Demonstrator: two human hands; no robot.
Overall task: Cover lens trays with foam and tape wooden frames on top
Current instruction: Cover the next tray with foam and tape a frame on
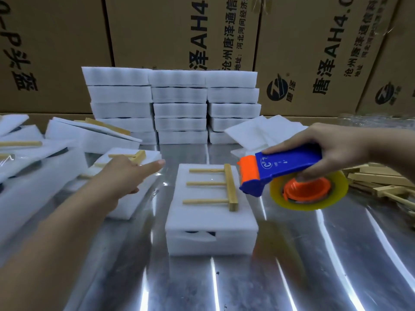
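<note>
- The near part of the metal table [292,265] lay bare, open in front of the foam block [211,223] and to either side of it.
- The foam block stood mid-table, with a wooden frame [231,187] lying flat on its far end.
- The left hand [125,173], fingers straight, hung over the narrow gap between the block and the loose foam pile [45,171] at the left.
- The right hand [332,147] gripped a tape dispenser [280,171], which hung just beside the frame and filled the room to the right of the block.
- A heap of frames [381,178] crowded the right edge.
- Foam stacks [179,104] closed the far side, with cardboard boxes [157,30] behind them.
</note>
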